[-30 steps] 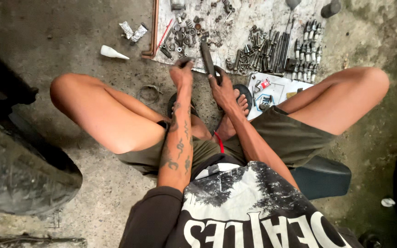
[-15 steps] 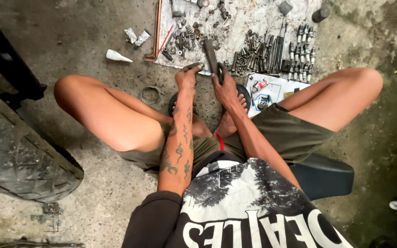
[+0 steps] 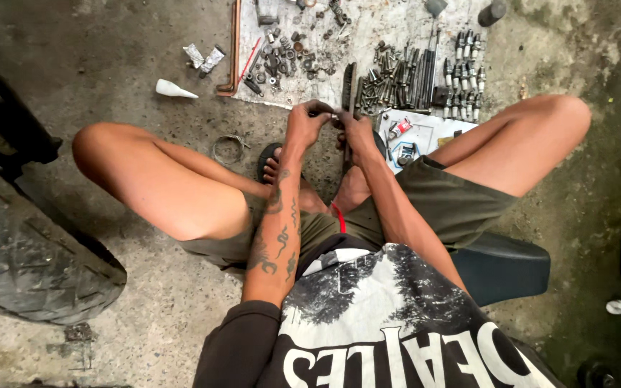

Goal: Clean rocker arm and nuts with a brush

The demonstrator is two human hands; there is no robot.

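At far left I see a worn black rubber tyre (image 3: 30,266) filling the edge, with bare concrete floor (image 3: 109,57) open between it and the bent knee. Further in lie a small white plastic nozzle (image 3: 174,89), two small grey tubes (image 3: 204,57) and a rusty angle-iron bar (image 3: 233,50) along the edge of a dirty grey cloth (image 3: 389,29) strewn with bolts. My left hand (image 3: 306,122) and right hand (image 3: 357,131) meet just over the cloth's near edge, fingers curled and pinching a small metal part (image 3: 336,116) between them; a long dark flat tool (image 3: 348,90) stands up just beyond. Right of them lies a white printed sheet (image 3: 425,133) carrying a small red-and-white tube (image 3: 399,128).
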